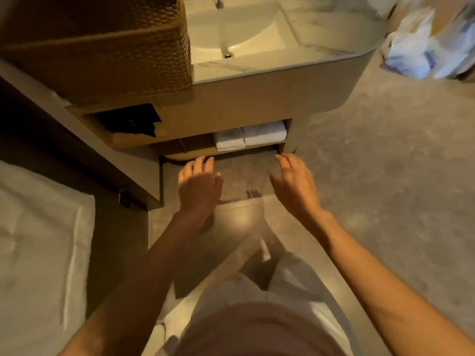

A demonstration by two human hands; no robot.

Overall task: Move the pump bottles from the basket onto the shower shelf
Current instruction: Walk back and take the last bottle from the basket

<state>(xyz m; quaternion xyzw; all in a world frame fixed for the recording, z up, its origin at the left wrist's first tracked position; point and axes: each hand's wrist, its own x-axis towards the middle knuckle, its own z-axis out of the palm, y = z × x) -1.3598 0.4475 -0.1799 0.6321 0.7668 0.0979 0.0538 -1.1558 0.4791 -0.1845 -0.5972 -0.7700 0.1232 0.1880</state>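
While both hands, left hand (199, 187) and right hand (295, 185), hang empty with loosely spread fingers, she should reach carefully to eleven o'clock into the brown woven wicker basket (102, 47).

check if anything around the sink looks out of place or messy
Mostly tidy: the white towels sit folded on the shelf under the sink. One oddity is the crumpled white plastic bag on the floor at upper right. The woven basket stands on the counter left of the sink. Both hands, left hand and right hand, hold nothing.
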